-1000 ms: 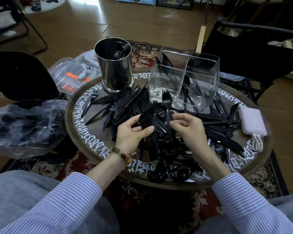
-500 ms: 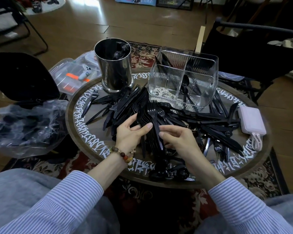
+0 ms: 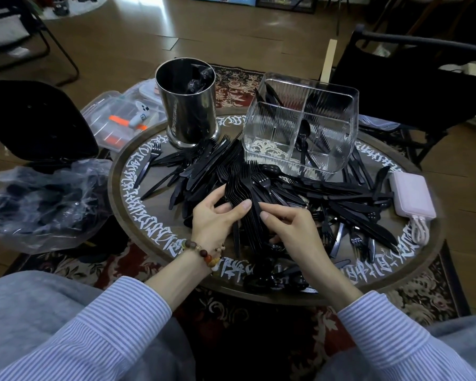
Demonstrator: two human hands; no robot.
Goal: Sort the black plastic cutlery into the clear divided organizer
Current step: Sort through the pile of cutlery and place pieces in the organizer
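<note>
Round wooden table [image 3: 138, 215] with white lettering, heaped with black cutlery [image 3: 327, 196].

Both my hands are on a stacked bunch of forks [image 3: 245, 188] at the middle of the heap: my left hand [image 3: 212, 215] curls round its left side, thumb across the handles, and my right hand [image 3: 289, 226] pinches the handles from the right. Behind the heap stands the clear divided organizer [image 3: 300, 125], a few black pieces already in its compartments, beside a steel canister [image 3: 188, 105].

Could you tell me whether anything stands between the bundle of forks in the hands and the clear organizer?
Nothing visible does. The fork bundle sits just in front of the clear organizer, with only loose cutlery lying low between them.
</note>
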